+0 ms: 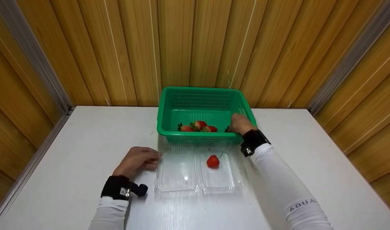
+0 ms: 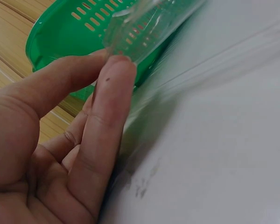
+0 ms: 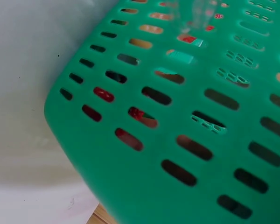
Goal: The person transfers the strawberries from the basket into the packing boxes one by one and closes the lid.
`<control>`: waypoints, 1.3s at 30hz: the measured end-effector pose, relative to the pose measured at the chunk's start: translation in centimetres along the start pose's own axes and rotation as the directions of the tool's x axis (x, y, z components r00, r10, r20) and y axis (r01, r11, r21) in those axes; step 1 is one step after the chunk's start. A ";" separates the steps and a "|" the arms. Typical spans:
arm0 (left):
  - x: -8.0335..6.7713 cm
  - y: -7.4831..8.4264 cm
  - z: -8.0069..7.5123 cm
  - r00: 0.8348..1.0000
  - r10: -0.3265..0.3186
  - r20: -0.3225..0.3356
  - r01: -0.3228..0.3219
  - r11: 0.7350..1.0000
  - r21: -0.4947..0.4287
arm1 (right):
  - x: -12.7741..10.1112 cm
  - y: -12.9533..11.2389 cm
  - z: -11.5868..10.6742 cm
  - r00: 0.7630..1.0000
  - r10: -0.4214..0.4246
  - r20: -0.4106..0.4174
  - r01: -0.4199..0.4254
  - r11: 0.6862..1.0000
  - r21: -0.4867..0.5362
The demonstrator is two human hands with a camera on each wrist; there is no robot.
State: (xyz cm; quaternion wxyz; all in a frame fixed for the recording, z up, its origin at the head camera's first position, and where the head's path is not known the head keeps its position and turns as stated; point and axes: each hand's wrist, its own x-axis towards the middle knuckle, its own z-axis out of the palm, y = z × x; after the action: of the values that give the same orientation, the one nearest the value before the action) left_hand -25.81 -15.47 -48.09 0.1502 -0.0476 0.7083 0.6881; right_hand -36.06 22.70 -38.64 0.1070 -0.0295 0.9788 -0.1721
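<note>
A clear plastic clamshell container [image 1: 177,174] lies open on the white table [image 1: 86,134], with one strawberry [image 1: 213,161] in its right half. My left hand [image 1: 153,158] is at the container's left edge. In the left wrist view, thumb and forefinger [image 2: 113,84] meet on the clear container rim [image 2: 130,32]. Behind the container stands a green slotted basket [image 1: 201,95] holding several strawberries [image 1: 198,125]. My right hand [image 1: 239,123] reaches over the basket's front right rim; its fingertips are hidden inside. The right wrist view shows only the basket wall [image 3: 177,140], with red fruit behind the slots.
Wooden panel walls [image 1: 195,44] close in the table at the back and on both sides. The basket [image 2: 60,32] stands against the back wall, directly behind the container. Bare tabletop lies to the left and to the right.
</note>
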 end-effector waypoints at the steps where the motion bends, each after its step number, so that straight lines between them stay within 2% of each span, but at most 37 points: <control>1: 0.0 0.0 0.0 1.000 0.000 0.001 0.000 1.000 -0.004 | 0.1 0.0 0.1 1.000 0.001 0.006 -0.001 1.000 0.001; 6: 0.1 0.0 0.0 1.000 -0.008 -0.004 0.008 0.999 -0.031 | 0.3 0.0 0.2 0.999 0.029 0.037 -0.029 1.000 0.003; 10: 0.2 0.0 0.0 1.000 -0.014 -0.011 0.014 1.000 -0.011 | 0.3 -0.1 0.3 0.998 0.048 0.044 -0.048 0.999 0.010; 29: 0.4 0.1 0.1 1.000 -0.022 -0.020 0.022 1.000 0.012 | 0.6 0.0 0.6 1.000 0.005 0.031 -0.006 1.000 0.023; 39: 0.4 -0.1 0.2 0.999 -0.023 -0.023 0.023 1.000 -0.018 | 0.7 0.0 0.8 0.999 0.028 0.017 -0.028 1.000 0.015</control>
State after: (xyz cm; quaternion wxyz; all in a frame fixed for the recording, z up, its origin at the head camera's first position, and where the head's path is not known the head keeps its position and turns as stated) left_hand -26.16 -15.19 -48.33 0.1496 -0.0650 0.7034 0.6918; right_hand -36.59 22.42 -39.49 0.1177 -0.0166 0.9769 -0.1777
